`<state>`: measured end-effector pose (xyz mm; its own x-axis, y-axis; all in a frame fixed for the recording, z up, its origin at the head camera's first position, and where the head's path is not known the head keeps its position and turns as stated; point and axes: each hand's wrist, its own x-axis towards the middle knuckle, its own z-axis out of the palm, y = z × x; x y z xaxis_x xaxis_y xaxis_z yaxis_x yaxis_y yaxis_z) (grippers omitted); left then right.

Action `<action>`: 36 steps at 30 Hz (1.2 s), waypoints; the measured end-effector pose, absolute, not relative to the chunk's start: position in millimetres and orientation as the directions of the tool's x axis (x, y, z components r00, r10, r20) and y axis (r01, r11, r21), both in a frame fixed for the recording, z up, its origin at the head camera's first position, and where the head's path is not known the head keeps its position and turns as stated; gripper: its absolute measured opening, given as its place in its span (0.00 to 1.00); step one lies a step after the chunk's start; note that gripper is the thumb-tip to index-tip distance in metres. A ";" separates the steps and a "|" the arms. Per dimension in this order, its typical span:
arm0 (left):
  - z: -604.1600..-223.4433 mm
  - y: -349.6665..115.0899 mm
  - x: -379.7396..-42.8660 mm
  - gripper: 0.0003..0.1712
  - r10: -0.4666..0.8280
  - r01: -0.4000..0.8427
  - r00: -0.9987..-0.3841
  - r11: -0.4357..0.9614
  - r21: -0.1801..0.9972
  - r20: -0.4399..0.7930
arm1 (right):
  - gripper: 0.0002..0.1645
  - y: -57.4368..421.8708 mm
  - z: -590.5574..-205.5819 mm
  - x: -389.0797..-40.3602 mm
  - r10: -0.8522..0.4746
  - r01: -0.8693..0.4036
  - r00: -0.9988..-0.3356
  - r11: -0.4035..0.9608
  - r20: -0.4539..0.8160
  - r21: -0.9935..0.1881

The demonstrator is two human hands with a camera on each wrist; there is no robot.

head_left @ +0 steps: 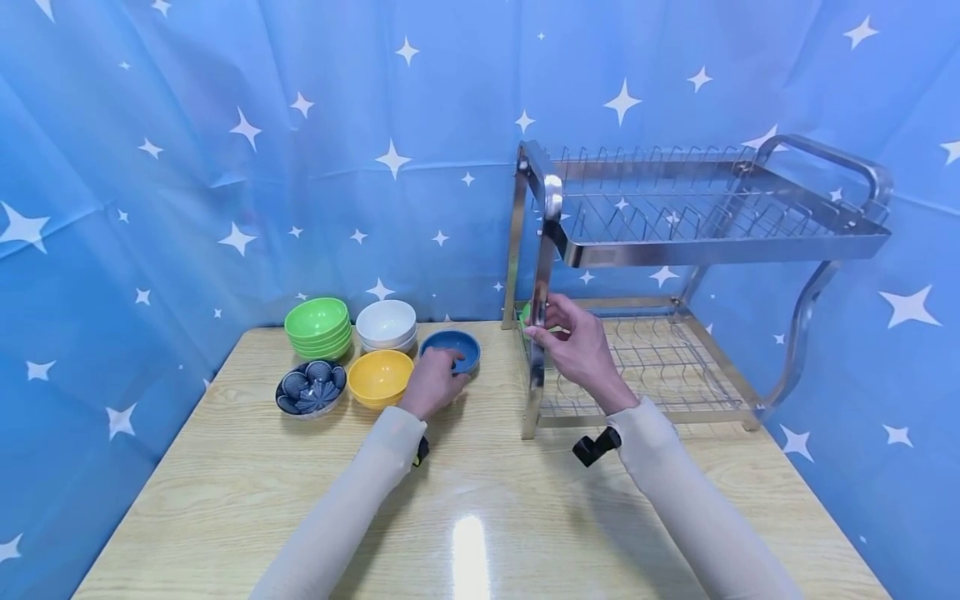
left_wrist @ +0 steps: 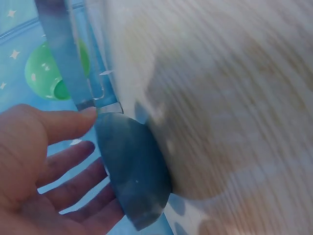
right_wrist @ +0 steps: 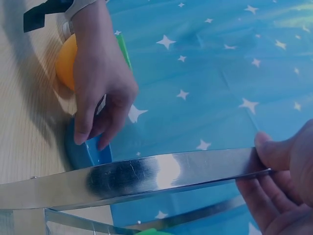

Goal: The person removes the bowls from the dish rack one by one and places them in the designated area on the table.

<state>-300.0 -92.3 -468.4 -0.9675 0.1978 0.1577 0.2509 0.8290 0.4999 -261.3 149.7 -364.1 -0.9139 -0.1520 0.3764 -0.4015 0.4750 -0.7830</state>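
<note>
My left hand (head_left: 437,379) reaches over the near side of a small blue bowl (head_left: 467,346). In the right wrist view its thumb is on the outer side of the bowl's rim and the fingertips dip inside. My right hand (head_left: 576,346) pinches the front left upright of a metal dish rack (head_left: 671,250), thumb on one side and curled fingers on the other. Behind that upright a green bowl (left_wrist: 84,58) shows at the left end of the lower shelf, mostly hidden in the head view.
Left of the blue bowl stand a yellow bowl (head_left: 381,377), stacked white bowls (head_left: 386,323), stacked green bowls (head_left: 318,327) and a dark patterned bowl (head_left: 311,388). A starry blue curtain (head_left: 337,125) hangs behind the wooden table (head_left: 225,500). The rack has two wire tiers.
</note>
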 end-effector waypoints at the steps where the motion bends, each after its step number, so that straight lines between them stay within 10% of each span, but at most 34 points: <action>1: -467.3 -92.5 -299.8 0.23 0.195 0.248 -0.968 0.818 0.520 0.155 | 0.23 150.1 -364.2 -261.2 -0.151 -0.400 -0.914 0.474 0.375 -0.784; 13: -441.8 -84.9 -289.6 0.36 0.144 0.170 -0.985 0.694 0.700 0.096 | 0.23 150.7 -364.1 -260.6 -0.163 -0.411 -0.910 0.468 0.381 -0.782; 36: -374.9 -29.3 -265.2 0.33 0.357 0.451 -0.874 0.347 0.822 0.329 | 0.33 191.4 -369.3 -278.5 -0.298 -0.479 -0.875 0.407 0.383 -0.778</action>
<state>-265.2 -29.3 -374.9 -0.8744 0.3566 0.3291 0.4511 0.3473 0.8221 -278.5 191.4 -369.3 -0.8746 -0.2978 0.3826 -0.4789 0.4073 -0.7777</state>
